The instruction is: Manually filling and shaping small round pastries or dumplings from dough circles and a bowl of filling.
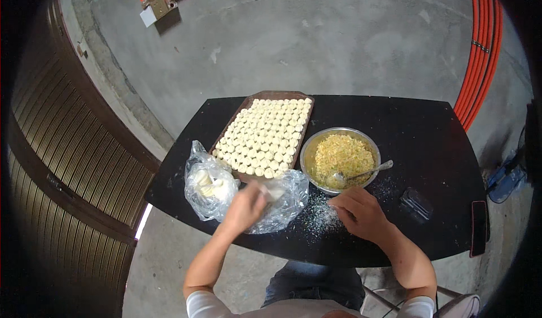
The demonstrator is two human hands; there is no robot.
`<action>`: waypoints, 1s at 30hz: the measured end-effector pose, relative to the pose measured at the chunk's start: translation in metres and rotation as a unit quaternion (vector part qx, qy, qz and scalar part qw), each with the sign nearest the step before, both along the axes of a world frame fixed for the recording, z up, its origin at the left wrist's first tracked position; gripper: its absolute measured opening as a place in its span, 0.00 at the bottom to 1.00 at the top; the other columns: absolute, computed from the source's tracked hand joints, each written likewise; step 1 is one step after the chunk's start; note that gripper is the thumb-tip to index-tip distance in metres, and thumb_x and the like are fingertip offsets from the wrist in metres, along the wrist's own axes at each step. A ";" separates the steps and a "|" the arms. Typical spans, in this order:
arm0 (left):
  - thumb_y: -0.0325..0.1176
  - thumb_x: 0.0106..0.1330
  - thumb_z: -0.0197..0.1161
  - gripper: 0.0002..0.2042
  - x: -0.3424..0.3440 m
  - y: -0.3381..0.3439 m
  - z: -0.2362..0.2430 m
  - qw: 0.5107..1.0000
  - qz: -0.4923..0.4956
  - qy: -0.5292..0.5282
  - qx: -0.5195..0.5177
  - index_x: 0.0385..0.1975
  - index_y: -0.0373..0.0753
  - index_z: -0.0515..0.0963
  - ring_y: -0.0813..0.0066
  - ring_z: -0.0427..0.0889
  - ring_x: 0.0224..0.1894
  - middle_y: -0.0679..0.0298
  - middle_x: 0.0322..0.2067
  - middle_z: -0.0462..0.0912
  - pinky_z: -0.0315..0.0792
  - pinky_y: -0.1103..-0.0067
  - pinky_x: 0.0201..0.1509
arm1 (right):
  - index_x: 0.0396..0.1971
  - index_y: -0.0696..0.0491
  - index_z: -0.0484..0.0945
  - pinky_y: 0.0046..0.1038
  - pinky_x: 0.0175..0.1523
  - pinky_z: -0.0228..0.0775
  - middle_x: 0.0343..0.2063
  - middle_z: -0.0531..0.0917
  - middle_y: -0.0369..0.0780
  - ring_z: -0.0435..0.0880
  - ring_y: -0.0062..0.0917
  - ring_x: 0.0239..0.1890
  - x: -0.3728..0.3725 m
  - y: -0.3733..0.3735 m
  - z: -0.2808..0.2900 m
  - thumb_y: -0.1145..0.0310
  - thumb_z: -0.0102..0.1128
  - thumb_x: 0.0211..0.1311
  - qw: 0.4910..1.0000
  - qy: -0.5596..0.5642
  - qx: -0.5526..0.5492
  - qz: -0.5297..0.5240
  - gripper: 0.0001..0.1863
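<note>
My left hand (pixel 246 208), slightly blurred, is closed at the fingertips on a pale, thin dough wrapper (pixel 274 192) above a crumpled clear plastic bag (pixel 288 208). My right hand (pixel 361 213) hovers over scattered white flour (pixel 322 219), fingers bent together; whatever they may hold is hidden. Just beyond it stands a steel bowl (pixel 305 165) of chopped yellow-green filling (pixel 344 155), with a metal spoon (pixel 370 172) resting in it. Left of my left hand, another clear bag (pixel 195 196) holds pale wrappers (pixel 208 183). Rows of small folded dumplings (pixel 265 132) fill a brown tray (pixel 248 178).
Everything stands on a black table (pixel 395 126) with curved edges. A clear plastic lid or box (pixel 416 205) lies to the right, and a phone (pixel 479 229) at the right edge. A grey wall (pixel 339 41) rises behind; a brown shutter (pixel 73 148) is at left.
</note>
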State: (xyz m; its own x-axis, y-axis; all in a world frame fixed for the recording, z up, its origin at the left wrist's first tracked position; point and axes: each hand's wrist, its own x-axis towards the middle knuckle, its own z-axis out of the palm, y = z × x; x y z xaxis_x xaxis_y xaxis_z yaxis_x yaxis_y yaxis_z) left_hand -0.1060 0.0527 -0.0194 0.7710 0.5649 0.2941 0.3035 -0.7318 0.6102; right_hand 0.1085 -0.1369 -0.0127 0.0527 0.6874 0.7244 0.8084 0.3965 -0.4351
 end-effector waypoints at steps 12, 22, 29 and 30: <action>0.31 0.65 0.52 0.04 0.090 -0.036 0.040 0.818 -0.126 -0.127 -0.546 0.35 0.38 0.69 0.79 0.79 0.24 0.66 0.26 0.77 0.78 0.79 0.32 | 0.40 0.57 0.73 0.21 0.39 0.71 0.29 0.76 0.36 0.76 0.17 0.32 0.006 -0.003 0.012 0.73 0.61 0.54 0.916 0.382 -0.123 0.016 0.14; 0.22 0.61 0.56 0.13 0.084 -0.049 0.022 0.787 -0.204 -0.097 -0.575 0.46 0.36 0.67 0.77 0.80 0.36 0.58 0.35 0.81 0.77 0.80 0.40 | 0.30 0.57 0.75 0.15 0.32 0.69 0.26 0.77 0.32 0.76 0.12 0.29 0.007 -0.006 0.006 0.78 0.62 0.52 0.917 0.365 -0.155 -0.038 0.06; 0.21 0.61 0.56 0.14 0.081 -0.049 0.017 0.815 -0.227 -0.075 -0.528 0.47 0.34 0.67 0.78 0.81 0.33 0.60 0.32 0.82 0.77 0.83 0.37 | 0.31 0.57 0.75 0.15 0.32 0.68 0.26 0.77 0.32 0.74 0.11 0.27 0.006 0.001 0.009 0.77 0.61 0.54 0.910 0.377 -0.167 -0.040 0.05; 0.21 0.61 0.56 0.14 0.081 -0.049 0.017 0.815 -0.225 -0.076 -0.529 0.47 0.34 0.67 0.78 0.81 0.33 0.60 0.32 0.82 0.77 0.83 0.37 | 0.31 0.58 0.76 0.16 0.32 0.68 0.27 0.78 0.33 0.75 0.12 0.28 0.006 0.002 0.009 0.75 0.61 0.54 0.903 0.390 -0.170 -0.057 0.05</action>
State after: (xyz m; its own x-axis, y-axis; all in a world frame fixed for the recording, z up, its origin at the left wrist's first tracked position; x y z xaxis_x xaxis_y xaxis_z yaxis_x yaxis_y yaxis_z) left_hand -0.0250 0.0040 -0.0024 0.9701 0.2346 -0.0619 0.0110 0.2123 0.9771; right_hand 0.1146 -0.1354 -0.0035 0.5394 0.8215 0.1850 0.2313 0.0667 -0.9706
